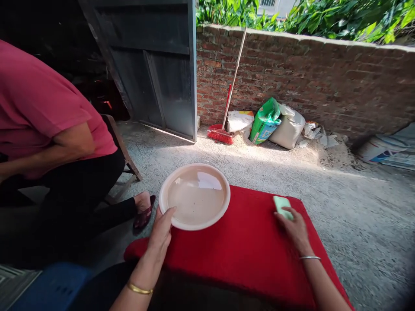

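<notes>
My left hand (161,232) grips the near left rim of a round, pale pink plastic basin (164,207), thumb over the edge. Shallow water with a few dark specks lies inside it, reflecting light. The basin is at the far left part of a table under a red cloth (253,233). On the right side of the cloth, my right hand (294,226) has its fingers closed around a flat, pale green rounded block (281,202). Its exact kind I cannot make out, as the fingers cover its near part.
Left, a person in a pink shirt (42,95) sits on a wooden chair (125,151). Behind are a dark metal door (155,65), a brick wall (275,69), a red broom (221,136) and several sacks (288,129). A blue stool (61,285) is lower left.
</notes>
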Demonstrator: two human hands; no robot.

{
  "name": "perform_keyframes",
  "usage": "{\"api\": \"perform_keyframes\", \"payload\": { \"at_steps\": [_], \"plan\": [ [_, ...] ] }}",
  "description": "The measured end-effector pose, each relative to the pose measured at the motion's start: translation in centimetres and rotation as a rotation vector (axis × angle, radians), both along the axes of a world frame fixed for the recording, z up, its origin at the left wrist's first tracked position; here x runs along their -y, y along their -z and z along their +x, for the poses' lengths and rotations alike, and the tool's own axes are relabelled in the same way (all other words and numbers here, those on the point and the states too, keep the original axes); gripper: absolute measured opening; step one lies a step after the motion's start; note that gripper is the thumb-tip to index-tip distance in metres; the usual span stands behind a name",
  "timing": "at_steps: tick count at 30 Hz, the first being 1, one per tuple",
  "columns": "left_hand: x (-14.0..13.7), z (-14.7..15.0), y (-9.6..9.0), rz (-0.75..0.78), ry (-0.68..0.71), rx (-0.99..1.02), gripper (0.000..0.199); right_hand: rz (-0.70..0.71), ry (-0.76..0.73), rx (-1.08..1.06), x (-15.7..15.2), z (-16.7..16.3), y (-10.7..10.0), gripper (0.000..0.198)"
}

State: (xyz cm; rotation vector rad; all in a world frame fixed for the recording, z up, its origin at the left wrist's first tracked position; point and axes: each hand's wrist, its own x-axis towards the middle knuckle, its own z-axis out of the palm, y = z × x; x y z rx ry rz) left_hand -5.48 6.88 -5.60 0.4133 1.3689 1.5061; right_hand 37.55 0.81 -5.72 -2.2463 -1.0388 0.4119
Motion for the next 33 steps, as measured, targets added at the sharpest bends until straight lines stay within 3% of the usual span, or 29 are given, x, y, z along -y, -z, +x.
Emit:
{"api": "perform_keyframes", "payload": {
  "at_steps": [3, 5, 8, 13, 16, 18, 20, 24, 27, 30, 33],
  "plan": [
    [0.1, 0.2, 0.2, 0.011, -0.017, -0.005, 0.055, -0.164, 0.366, 0.077, -0.8, 5.3, -1.2, 0.064],
    [0.1, 0.2, 0.2, 0.01, -0.016, 0.005, 0.052, -0.25, 0.42, 0.12, -2.1, 4.9, -1.9, 0.065],
    [0.2, 0.1, 0.0, 0.013, -0.017, 0.022, 0.05, -0.295, 0.273, 0.139, -4.8, -0.8, -2.0, 0.064],
    [0.2, 0.1, -0.6, 0.002, -0.005, 0.013, 0.05, -0.175, -0.098, 0.114, -8.3, -13.5, -0.3, 0.05],
    [0.2, 0.1, -0.8, -0.005, -0.004, -0.006, 0.051, -0.105, -0.336, 0.044, -8.4, -16.1, 0.2, 0.036],
    [0.1, 0.2, -0.8, -0.012, -0.011, -0.014, 0.051, -0.077, -0.419, 0.006, -7.7, -14.5, 0.1, 0.032],
    [0.1, 0.1, -0.7, -0.026, -0.007, -0.021, 0.049, -0.057, -0.376, 0.002, -6.6, -10.6, -0.6, 0.033],
    [0.0, 0.0, -0.2, -0.034, 0.008, -0.025, 0.045, -0.077, 0.028, 0.072, -3.6, -0.6, -2.8, 0.051],
    [0.0, 0.0, 0.0, -0.027, -0.001, -0.026, 0.044, -0.174, 0.322, 0.095, -1.6, 4.4, -3.9, 0.064],
    [0.0, -0.1, 0.2, 0.006, 0.013, -0.019, 0.044, -0.271, 0.415, 0.102, -1.4, 5.1, -3.6, 0.065],
    [0.0, 0.0, 0.1, 0.015, 0.027, -0.011, 0.042, -0.278, 0.302, 0.111, -2.9, 1.9, -2.4, 0.062]
  ]
}}
